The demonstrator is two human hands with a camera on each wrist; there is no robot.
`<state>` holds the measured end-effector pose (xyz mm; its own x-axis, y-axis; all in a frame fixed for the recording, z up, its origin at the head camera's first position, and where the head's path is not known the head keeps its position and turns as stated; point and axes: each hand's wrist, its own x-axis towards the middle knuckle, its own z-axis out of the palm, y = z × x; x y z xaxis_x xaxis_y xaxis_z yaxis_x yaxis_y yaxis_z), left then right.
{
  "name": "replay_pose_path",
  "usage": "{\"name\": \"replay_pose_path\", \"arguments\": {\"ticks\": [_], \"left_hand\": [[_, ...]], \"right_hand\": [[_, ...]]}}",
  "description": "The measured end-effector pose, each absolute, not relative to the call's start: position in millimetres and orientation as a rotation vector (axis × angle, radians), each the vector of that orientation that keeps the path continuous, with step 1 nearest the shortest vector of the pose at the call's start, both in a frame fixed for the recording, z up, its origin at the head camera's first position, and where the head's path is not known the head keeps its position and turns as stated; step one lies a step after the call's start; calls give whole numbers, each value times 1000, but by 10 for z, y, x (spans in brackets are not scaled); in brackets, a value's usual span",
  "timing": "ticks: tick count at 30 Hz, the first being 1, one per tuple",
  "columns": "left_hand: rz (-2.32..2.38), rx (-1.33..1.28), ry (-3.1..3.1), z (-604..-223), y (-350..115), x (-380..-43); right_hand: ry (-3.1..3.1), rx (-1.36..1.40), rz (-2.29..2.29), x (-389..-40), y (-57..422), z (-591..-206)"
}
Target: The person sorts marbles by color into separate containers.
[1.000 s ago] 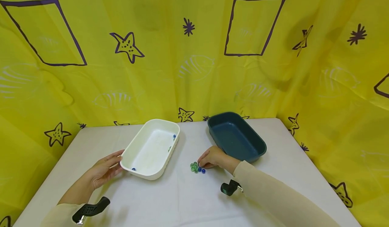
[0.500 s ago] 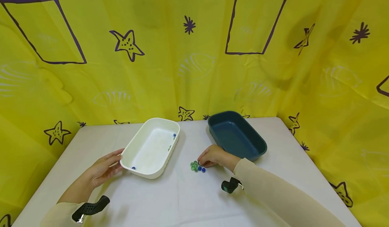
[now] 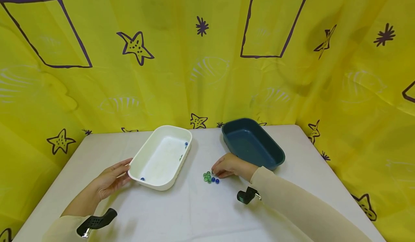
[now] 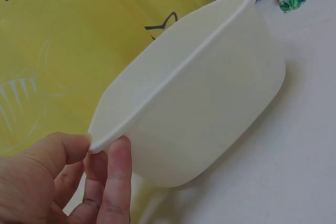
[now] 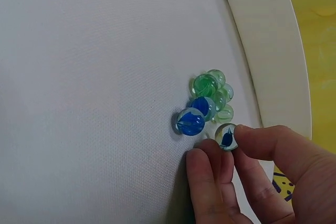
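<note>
A white tub stands on the left, with a few blue and green marbles along its inner edges. My left hand pinches its near-left rim between thumb and fingers, as the left wrist view shows. My right hand is beside a cluster on the cloth. In the right wrist view its thumb and fingers pinch a clear marble with a blue core. Right by it lie two blue marbles and several green marbles.
A dark teal tub stands at the back right, behind my right hand. The white-clothed table backs onto a yellow patterned curtain, which also hangs at both sides.
My right hand has shifted very slightly up and right at the marble cluster, and the pinched marble shows a little more. The left hand and both tubs stay in place.
</note>
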<state>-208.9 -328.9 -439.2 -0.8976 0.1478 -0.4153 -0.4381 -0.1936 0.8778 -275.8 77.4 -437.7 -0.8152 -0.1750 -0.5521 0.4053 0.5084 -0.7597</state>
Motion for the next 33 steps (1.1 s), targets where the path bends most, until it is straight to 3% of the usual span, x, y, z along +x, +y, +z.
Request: {"name": "replay_pose_path", "arguments": {"ticks": [33], "left_hand": [[2142,-332,1697,-4364,-3276,-2086]], "right_hand": [[2078,57,-1315,-2852,699,-4133]]}}
